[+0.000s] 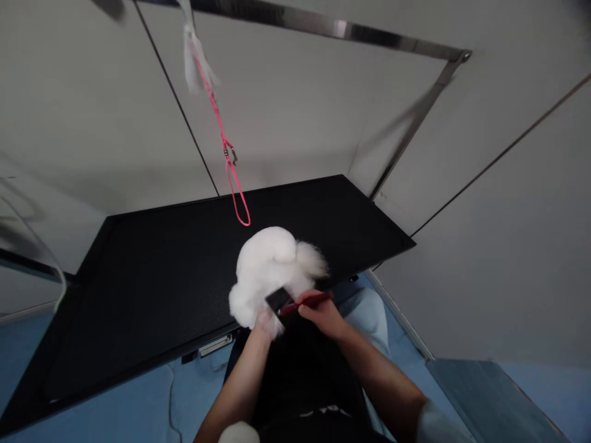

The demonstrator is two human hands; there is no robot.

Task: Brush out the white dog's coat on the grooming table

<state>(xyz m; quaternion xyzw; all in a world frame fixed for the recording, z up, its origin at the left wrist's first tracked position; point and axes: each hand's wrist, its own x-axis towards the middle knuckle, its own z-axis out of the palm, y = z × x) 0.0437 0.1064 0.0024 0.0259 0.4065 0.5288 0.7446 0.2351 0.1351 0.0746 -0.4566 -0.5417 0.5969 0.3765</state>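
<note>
In the head view, a small white fluffy dog point(270, 271) sits just below the middle of the frame, at the near edge of a black grooming table point(152, 277) that runs from lower left up to centre right. The right hand point(323, 315) is curled closed round the red handle of a slicker brush point(295, 301). The brush's long axis runs nearly level across the picture, handle to the right and dark head to the left, and the head lies against the lower right flank of the dog. So the coat lies up and to the left of the grip, touching the brush head. The left hand point(264, 325) comes up from the lower centre and is buried in the fur at the dog's underside; its fingers are hidden in the coat, so how tightly it holds cannot be told, though it is plainly in contact. Both hands are at the dog's near side, the left directly under it and the right just beside it, towards the centre right. A pink grooming loop point(233, 178) hangs slack from the metal overhead arm point(332, 27) in the upper part of the frame, its lower end close above the dog and not around it. Pale wall panels fill the rest, with blue floor at the bottom edges.
</note>
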